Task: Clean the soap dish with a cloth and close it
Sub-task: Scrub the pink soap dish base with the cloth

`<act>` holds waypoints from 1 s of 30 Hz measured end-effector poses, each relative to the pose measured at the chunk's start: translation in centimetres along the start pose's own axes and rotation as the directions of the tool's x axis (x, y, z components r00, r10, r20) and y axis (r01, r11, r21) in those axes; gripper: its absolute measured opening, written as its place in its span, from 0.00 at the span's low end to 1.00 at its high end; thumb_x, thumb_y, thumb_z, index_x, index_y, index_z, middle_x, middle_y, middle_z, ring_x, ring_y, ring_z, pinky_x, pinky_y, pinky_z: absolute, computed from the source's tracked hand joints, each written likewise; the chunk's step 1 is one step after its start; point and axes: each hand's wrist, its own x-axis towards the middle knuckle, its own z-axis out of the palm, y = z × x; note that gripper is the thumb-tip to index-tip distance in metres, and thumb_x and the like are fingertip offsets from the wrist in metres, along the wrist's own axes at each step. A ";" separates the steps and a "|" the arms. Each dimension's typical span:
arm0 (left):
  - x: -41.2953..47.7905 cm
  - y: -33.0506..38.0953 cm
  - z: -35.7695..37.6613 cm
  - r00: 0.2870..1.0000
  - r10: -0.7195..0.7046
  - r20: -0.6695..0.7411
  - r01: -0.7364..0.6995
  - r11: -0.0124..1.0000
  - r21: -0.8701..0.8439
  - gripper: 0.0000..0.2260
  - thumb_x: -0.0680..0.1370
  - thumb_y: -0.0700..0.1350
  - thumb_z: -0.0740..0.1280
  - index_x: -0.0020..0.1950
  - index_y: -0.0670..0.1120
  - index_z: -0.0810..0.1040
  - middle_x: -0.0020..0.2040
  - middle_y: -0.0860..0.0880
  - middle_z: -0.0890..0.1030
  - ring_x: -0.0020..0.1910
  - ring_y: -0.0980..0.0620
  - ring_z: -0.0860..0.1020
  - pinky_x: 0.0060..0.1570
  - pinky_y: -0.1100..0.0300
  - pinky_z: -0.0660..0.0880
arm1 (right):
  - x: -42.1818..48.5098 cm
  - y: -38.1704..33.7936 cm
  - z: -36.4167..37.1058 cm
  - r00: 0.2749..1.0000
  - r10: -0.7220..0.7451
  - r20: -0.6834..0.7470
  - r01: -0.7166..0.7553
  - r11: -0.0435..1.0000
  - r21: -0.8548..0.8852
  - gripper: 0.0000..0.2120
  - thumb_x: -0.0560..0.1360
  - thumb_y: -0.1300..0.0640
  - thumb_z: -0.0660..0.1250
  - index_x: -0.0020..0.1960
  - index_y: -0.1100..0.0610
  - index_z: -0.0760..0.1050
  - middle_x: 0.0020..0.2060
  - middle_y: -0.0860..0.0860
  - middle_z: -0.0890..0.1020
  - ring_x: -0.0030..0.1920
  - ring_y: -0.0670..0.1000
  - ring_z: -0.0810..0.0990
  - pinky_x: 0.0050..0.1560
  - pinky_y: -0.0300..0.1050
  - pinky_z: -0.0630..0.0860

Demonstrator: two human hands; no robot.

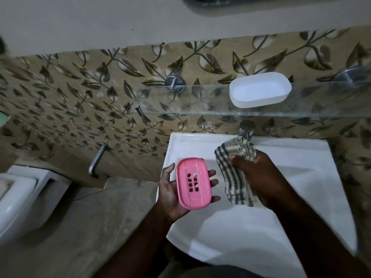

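Observation:
The pink soap dish tray [193, 182], with several drain holes in its middle, lies in the palm of my left hand [170, 194] over the left edge of the white sink [291, 157]. My right hand [259, 177] grips a bunched grey-and-cream striped cloth [234, 169] just right of the tray, a small gap between them. The white oval half of the soap dish [260, 89] sits hollow side up on the glass shelf [200, 101] above the sink.
A chrome tap [246, 130] stands at the sink's back edge behind the cloth. A metal bar [96, 161] sticks out from the leaf-patterned tile wall at left. A white toilet [22, 199] sits at the lower left.

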 end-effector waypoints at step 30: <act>4.2 2.3 2.6 0.971 0.148 -0.185 -0.142 0.989 0.047 0.29 0.80 0.61 0.54 0.58 0.38 0.80 0.55 0.39 0.81 0.54 0.45 0.81 0.57 0.53 0.78 | 0.6 -2.2 9.7 0.943 -0.333 0.000 0.295 0.836 -0.463 0.09 0.68 0.56 0.70 0.47 0.50 0.78 0.39 0.44 0.83 0.41 0.43 0.82 0.44 0.48 0.79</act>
